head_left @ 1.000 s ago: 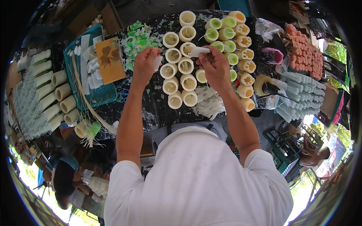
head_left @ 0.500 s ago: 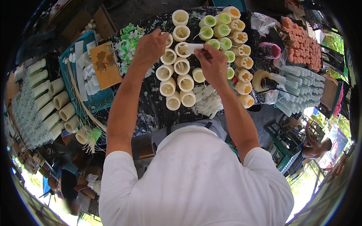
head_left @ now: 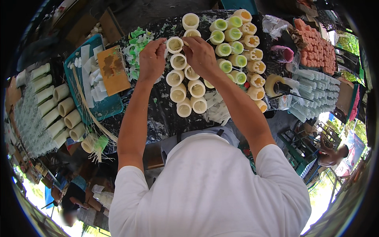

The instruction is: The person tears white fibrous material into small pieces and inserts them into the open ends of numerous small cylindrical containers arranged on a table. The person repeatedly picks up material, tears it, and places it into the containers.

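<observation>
Both of my hands are at the far end of a double row of hollow cream-coloured candles, one on each side of a single hollow cream candle (head_left: 174, 45). My left hand (head_left: 152, 61) has its fingers closed at that candle's left rim. From the other side, my right hand (head_left: 200, 56) presses its bent fingertips to the right rim. The candle looks upright, its opening facing up. Part of another cream candle (head_left: 192, 33) is covered by my right fingers. Nearer me, more cream candles (head_left: 178, 93) stand close together.
Green-lined candles (head_left: 223, 49) with white wicks and orange-lined ones (head_left: 255, 66) stand to the right. Green and white wax scraps (head_left: 136, 39) lie left, beside a teal tray (head_left: 103, 112) with white pieces and a brown board (head_left: 112, 70). White strips (head_left: 218, 107) lie near me.
My right hand has moved left and up to the cream candle; the white strip it held is out of sight. My left hand has shifted slightly left and down, uncovering that candle.
</observation>
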Demonstrator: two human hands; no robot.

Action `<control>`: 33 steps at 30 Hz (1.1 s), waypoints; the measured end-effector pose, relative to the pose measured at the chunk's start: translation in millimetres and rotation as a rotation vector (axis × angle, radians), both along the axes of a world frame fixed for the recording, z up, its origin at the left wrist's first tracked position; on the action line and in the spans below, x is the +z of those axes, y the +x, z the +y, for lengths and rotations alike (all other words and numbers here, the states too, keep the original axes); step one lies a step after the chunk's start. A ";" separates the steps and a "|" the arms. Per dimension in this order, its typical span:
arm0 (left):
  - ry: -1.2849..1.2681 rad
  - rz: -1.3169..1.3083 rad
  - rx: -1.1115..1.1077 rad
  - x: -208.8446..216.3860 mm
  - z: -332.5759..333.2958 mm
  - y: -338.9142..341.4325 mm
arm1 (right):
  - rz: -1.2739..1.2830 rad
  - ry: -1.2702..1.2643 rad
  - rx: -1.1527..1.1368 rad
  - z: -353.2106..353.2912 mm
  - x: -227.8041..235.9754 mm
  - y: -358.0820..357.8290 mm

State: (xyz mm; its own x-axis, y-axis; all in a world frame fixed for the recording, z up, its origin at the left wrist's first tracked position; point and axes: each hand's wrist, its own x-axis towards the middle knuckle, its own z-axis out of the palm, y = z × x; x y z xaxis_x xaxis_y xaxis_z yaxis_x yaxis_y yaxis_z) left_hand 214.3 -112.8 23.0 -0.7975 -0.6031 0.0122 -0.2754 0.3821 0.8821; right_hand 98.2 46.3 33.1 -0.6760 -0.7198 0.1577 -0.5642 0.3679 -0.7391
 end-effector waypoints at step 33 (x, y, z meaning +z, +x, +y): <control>0.855 0.015 -0.220 22.1 43.4 51.3 | -0.887 0.114 0.018 51.1 52.7 45.0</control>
